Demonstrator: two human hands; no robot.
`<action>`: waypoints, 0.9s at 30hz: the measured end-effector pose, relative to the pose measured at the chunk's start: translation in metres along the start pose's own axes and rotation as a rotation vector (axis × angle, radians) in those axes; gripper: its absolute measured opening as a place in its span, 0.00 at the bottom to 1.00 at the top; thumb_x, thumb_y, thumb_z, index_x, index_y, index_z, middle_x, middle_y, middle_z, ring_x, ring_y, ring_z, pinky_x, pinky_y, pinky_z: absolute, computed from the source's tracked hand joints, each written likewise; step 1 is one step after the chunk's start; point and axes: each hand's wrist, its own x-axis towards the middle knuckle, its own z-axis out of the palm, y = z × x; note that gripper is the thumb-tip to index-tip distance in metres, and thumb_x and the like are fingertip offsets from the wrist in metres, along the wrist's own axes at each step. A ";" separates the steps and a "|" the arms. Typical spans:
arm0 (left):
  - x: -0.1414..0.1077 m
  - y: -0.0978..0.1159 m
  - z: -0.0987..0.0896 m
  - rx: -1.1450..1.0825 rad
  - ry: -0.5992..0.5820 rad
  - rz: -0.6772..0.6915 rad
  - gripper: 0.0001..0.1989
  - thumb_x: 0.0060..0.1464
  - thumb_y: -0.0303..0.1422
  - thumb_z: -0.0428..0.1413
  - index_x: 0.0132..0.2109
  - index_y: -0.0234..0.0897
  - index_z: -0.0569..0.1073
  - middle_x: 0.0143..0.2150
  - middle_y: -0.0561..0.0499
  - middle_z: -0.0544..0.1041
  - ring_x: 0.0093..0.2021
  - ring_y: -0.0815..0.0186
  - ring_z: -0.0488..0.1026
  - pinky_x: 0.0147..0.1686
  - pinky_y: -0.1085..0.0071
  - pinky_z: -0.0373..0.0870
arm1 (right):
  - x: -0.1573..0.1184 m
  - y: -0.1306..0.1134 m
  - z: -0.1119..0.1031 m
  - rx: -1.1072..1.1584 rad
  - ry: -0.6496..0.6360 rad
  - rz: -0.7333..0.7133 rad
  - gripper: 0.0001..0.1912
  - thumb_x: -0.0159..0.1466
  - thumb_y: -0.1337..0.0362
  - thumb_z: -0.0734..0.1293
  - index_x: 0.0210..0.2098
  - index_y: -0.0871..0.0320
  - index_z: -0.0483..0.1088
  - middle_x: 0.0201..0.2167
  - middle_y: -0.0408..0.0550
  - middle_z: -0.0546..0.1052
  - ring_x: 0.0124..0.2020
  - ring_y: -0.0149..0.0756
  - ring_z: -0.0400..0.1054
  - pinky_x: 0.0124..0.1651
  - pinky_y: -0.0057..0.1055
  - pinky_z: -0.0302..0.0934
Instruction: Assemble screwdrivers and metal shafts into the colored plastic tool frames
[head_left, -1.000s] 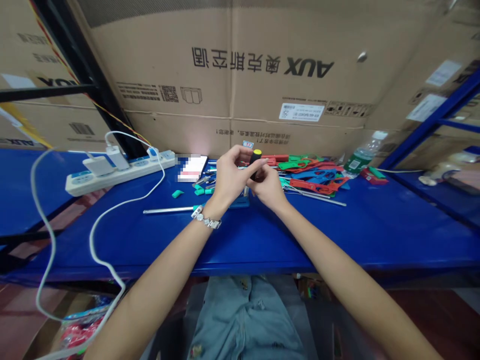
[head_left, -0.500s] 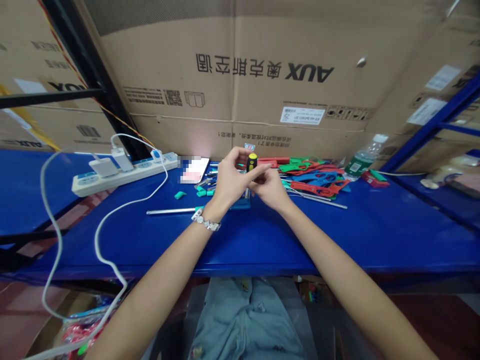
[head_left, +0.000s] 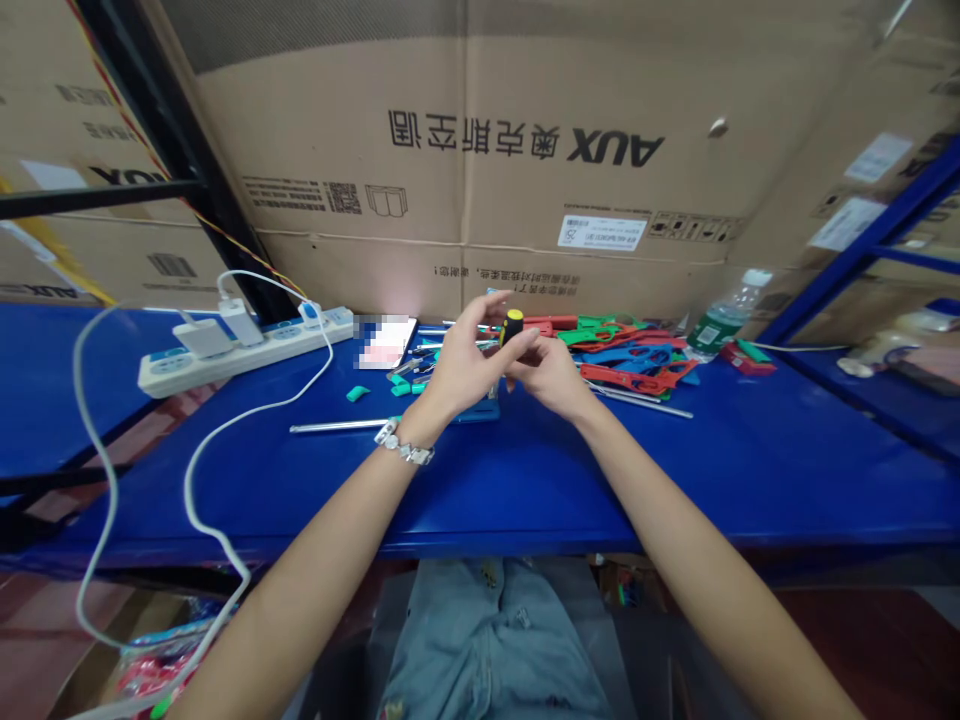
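A screwdriver with a black and yellow handle stands nearly upright between my hands, its top leaning slightly right. My left hand curls loosely about the handle, thumb in front and fingers behind. Against the lower handle, my right hand has its fingers bent in; its fingertips are partly hidden by my left thumb. Beneath my hands lies a blue piece, mostly covered. A long metal rod lies on the table to its left. Small green plastic pieces are scattered beside my left hand.
Several red, green and blue plastic-handled tools are piled right of my hands. A water bottle stands beyond them. At left are a phone, a power strip and a loose white cable. Cardboard walls the table's back.
The screwdriver handle has shifted slightly right and down, tilting a little. My left fingers have straightened somewhat, and my right hand has moved slightly right.
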 end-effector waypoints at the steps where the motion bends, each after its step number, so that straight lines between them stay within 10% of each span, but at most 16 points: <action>1: 0.000 0.000 0.003 0.013 0.076 0.001 0.21 0.55 0.42 0.69 0.51 0.38 0.76 0.48 0.44 0.83 0.48 0.60 0.80 0.47 0.65 0.78 | 0.002 0.004 0.004 -0.019 0.076 -0.015 0.19 0.56 0.50 0.76 0.29 0.54 0.67 0.21 0.40 0.71 0.21 0.32 0.65 0.25 0.31 0.60; 6: 0.001 -0.003 0.007 -0.029 0.149 -0.030 0.15 0.53 0.39 0.71 0.39 0.38 0.74 0.35 0.50 0.82 0.36 0.65 0.80 0.41 0.67 0.79 | 0.002 0.015 0.022 -0.164 0.304 -0.027 0.15 0.57 0.57 0.74 0.29 0.53 0.63 0.21 0.40 0.68 0.22 0.34 0.64 0.24 0.32 0.59; 11: 0.002 -0.004 -0.014 -0.010 -0.059 0.028 0.08 0.63 0.36 0.62 0.46 0.38 0.78 0.46 0.46 0.85 0.46 0.62 0.82 0.50 0.64 0.78 | -0.005 -0.001 0.007 -0.001 0.034 -0.013 0.23 0.60 0.49 0.74 0.48 0.54 0.71 0.33 0.45 0.77 0.25 0.34 0.69 0.24 0.31 0.62; 14: 0.002 -0.002 -0.020 -0.010 -0.160 0.023 0.10 0.66 0.36 0.58 0.50 0.39 0.79 0.50 0.45 0.84 0.50 0.61 0.81 0.53 0.62 0.77 | -0.006 -0.009 -0.006 0.025 -0.148 0.064 0.21 0.61 0.44 0.72 0.41 0.55 0.74 0.25 0.43 0.74 0.24 0.35 0.68 0.21 0.30 0.59; 22: 0.001 -0.001 0.007 -0.006 0.137 -0.064 0.16 0.53 0.41 0.70 0.42 0.38 0.77 0.36 0.49 0.83 0.36 0.64 0.79 0.39 0.66 0.77 | 0.004 0.014 0.018 -0.121 0.205 -0.005 0.18 0.56 0.53 0.75 0.26 0.53 0.64 0.23 0.42 0.69 0.25 0.34 0.63 0.27 0.33 0.59; 27: 0.003 -0.001 -0.008 0.008 -0.046 -0.027 0.14 0.62 0.43 0.62 0.46 0.37 0.81 0.45 0.45 0.85 0.46 0.60 0.81 0.50 0.62 0.77 | -0.002 0.004 0.010 -0.034 0.070 0.009 0.20 0.58 0.49 0.75 0.41 0.55 0.71 0.30 0.44 0.74 0.26 0.36 0.68 0.25 0.32 0.61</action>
